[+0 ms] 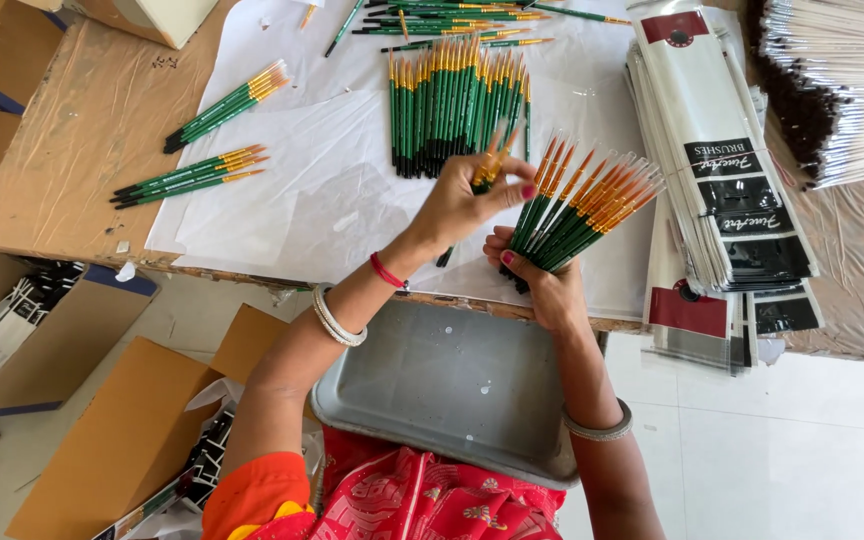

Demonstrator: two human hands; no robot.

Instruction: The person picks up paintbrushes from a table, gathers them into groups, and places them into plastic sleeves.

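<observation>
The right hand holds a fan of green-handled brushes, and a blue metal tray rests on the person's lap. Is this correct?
Not quite. In the head view the right hand does hold the fan of green-handled brushes, but the metal tray on the lap is grey, not blue.

Bright even daylight; soft shadows; sharp focus

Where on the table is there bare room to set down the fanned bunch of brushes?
Bare white paper lies between the two small bundles at the left and the big brush row. The cardboard further left is also free. It is crowded around the right hand, where the fanned brushes meet the packaging stack.
</observation>
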